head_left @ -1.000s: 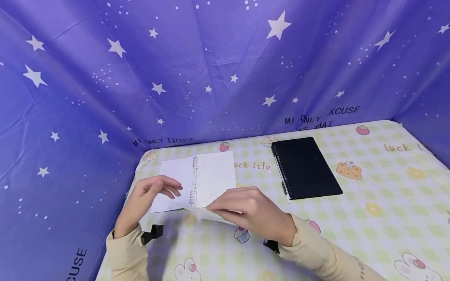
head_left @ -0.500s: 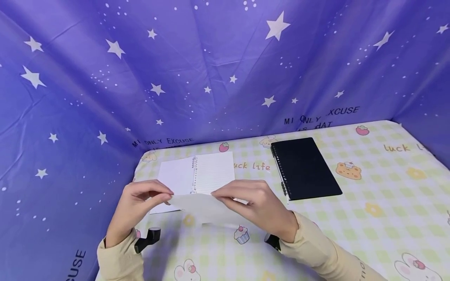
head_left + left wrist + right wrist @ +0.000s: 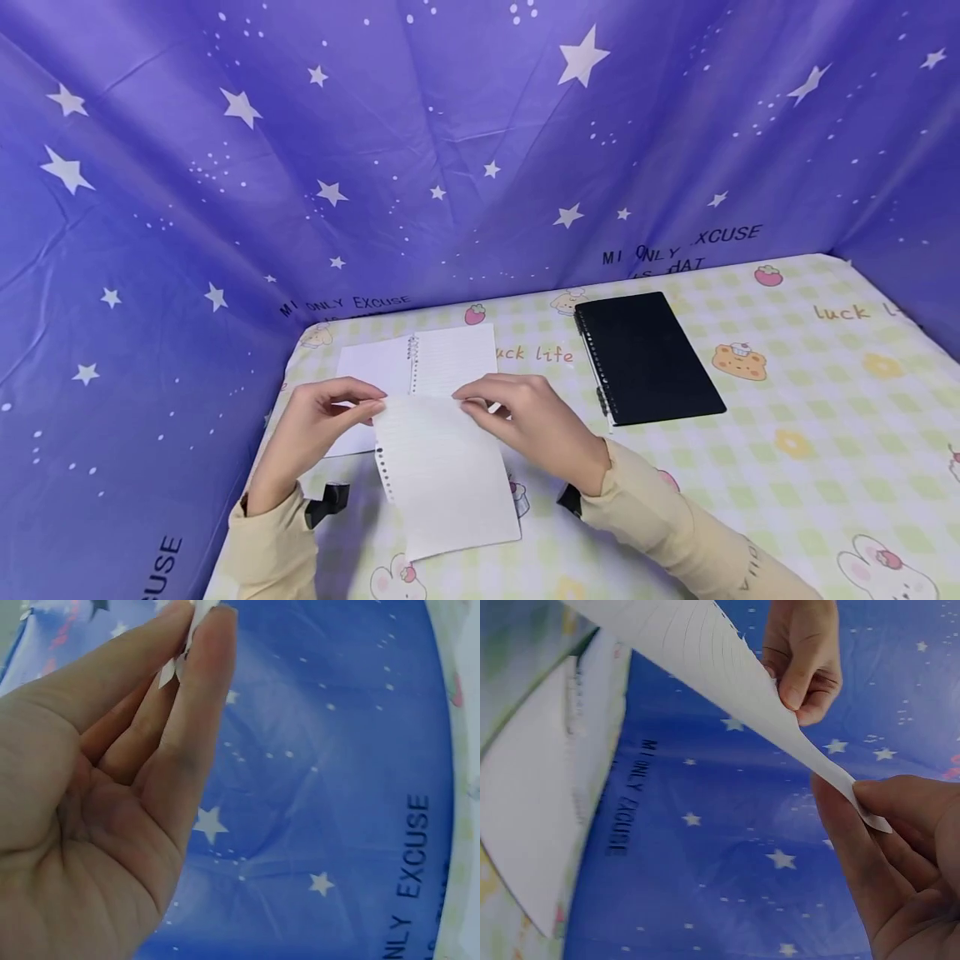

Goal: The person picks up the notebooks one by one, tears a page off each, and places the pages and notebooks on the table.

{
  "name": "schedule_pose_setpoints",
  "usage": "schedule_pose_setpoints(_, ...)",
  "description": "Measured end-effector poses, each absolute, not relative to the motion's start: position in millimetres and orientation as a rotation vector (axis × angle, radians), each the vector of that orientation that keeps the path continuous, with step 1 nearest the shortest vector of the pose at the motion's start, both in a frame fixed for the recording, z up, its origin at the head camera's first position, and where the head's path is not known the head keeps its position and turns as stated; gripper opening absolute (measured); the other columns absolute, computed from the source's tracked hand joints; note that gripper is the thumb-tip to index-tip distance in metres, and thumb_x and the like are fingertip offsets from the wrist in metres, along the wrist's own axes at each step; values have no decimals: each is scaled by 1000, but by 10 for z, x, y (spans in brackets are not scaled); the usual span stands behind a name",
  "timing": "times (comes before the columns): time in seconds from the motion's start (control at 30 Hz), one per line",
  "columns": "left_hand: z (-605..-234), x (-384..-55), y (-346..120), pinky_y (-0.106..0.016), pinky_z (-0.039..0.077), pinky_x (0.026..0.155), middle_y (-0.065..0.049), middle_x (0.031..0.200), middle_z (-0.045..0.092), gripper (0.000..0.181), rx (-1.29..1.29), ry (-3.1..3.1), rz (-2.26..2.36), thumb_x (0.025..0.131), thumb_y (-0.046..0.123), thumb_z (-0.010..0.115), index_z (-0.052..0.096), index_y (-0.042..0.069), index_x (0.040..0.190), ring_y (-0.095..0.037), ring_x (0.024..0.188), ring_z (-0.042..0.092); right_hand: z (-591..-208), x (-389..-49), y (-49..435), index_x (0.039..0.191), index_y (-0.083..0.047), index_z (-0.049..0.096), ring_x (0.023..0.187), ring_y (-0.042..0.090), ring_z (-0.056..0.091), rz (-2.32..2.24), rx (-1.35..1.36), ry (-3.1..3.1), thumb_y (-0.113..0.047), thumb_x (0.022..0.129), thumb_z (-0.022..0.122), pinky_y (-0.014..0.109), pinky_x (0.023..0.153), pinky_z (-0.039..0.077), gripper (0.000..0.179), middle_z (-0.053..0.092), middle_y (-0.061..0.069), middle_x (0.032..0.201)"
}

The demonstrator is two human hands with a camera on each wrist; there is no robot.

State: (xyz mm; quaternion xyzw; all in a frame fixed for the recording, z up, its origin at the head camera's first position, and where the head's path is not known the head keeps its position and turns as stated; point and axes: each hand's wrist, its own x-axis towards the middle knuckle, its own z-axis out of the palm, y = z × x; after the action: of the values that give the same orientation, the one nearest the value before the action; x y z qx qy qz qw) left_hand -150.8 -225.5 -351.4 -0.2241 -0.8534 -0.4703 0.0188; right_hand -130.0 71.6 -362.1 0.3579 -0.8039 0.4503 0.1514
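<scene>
Loose-leaf paper (image 3: 453, 483), white and faintly lined, hangs in front of me in the head view with a row of punched holes down its left edge. My left hand (image 3: 322, 429) pinches its top left corner between thumb and fingers. At the top right corner, my right hand (image 3: 536, 425) pinches it the same way. Behind the paper lies an open ring binder notebook (image 3: 453, 358), its rings down the middle and lined pages on the right; its lower part is hidden. In the right wrist view the lined paper (image 3: 697, 667) runs between both hands.
A black-covered binder (image 3: 652, 358) lies shut at the back right of the table, its spine along the left side. The checked tablecloth (image 3: 817, 500) has printed cartoons. A purple star-patterned curtain (image 3: 480, 125) stands behind the table and along its left side.
The left hand has come from hovering over the notebook to pinching the paper's left corner. The paper has swung from nearly edge-on to hanging down, showing its face and holes.
</scene>
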Motion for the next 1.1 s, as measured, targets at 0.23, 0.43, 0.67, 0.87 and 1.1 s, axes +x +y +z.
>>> schedule_pose_setpoints(0.23, -3698, -1650, -2289, -30, 61, 71, -1, 89, 74, 4, -673, -2788, -1422, 90, 16, 73, 76, 14, 92, -13, 72, 70, -3842, -1450, 650, 106, -10, 75, 84, 6, 66, 1309, 976, -2509, -11, 96, 65, 21, 73, 57, 14, 74, -2, 100)
schedule_pose_setpoints(0.43, -3831, -1748, -2269, -31, 60, 69, -2, 84, 73, 5, -733, -2934, -1399, 90, 14, 74, 75, 9, 89, -13, 72, 69, -4023, -1547, 615, 103, -9, 75, 78, 7, 65, 1279, 934, -2655, -9, 93, 68, 21, 71, 55, 13, 75, -1, 97)
schedule_pose_setpoints(0.67, -3931, -1801, -2256, -35, 60, 69, -8, 81, 73, 4, -797, -3022, -1387, 89, 7, 73, 72, 4, 87, -23, 72, 70, -4190, -1613, 587, 100, -8, 75, 75, 5, 63, 1241, 927, -2722, -6, 91, 69, 22, 69, 54, 11, 73, -3, 87)
schedule_pose_setpoints(0.87, -4021, -1843, -2219, -27, 57, 69, -3, 81, 72, 5, -833, -3105, -1252, 89, 7, 73, 72, 8, 84, -15, 73, 68, -4293, -1640, 579, 99, -8, 75, 74, 5, 61, 1169, 954, -2775, -6, 91, 69, 23, 70, 53, 11, 71, -4, 83)
schedule_pose_setpoints(1.1, -4128, -1855, -2161, -21, 49, 61, 4, 76, 69, 7, -826, -3185, -1141, 87, 6, 74, 73, 9, 81, -7, 67, 60, -4391, -1655, 584, 94, -13, 75, 69, 3, 57, 1022, 983, -2823, -5, 89, 68, 23, 68, 50, 11, 68, -9, 78)
